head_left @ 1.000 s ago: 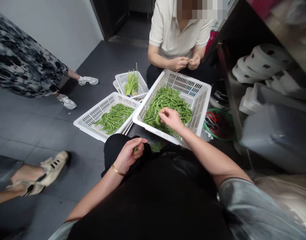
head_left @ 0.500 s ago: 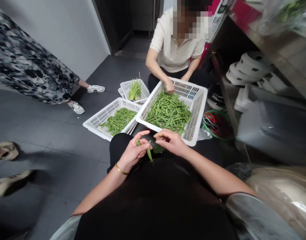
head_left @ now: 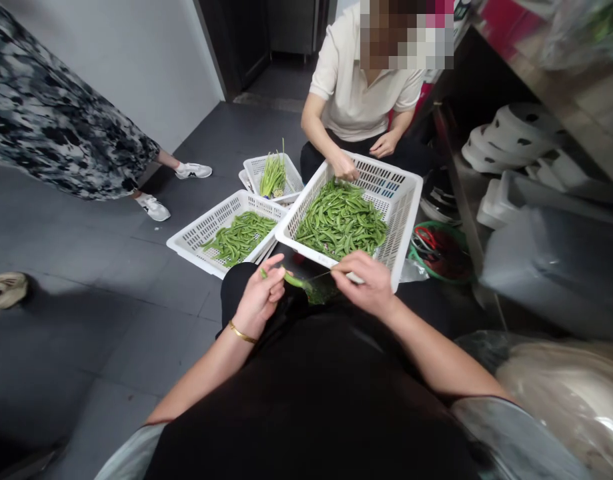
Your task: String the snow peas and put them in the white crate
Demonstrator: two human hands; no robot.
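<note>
My left hand [head_left: 262, 294], with a gold bracelet on the wrist, is closed on a green pea pod [head_left: 292, 279] above my lap. A thin string runs from the pod's end to my right hand [head_left: 365, 282], whose fingers are pinched on it. Just beyond both hands stands a large white basket [head_left: 405, 200] piled with green pods [head_left: 342, 227]. A lower white basket [head_left: 196, 235] to its left holds a smaller heap of pods [head_left: 240, 237].
A person in a cream shirt sits opposite, one hand [head_left: 345, 169] in the large basket. A small basket [head_left: 256, 168] holds green stalks. A person in a patterned dress stands at left. A green bowl [head_left: 439, 250] and stacked white tubs [head_left: 511, 137] lie at right.
My right hand left the large basket with a pod and came to my left hand over my lap; it has now drawn a string away from the pod to the right.
</note>
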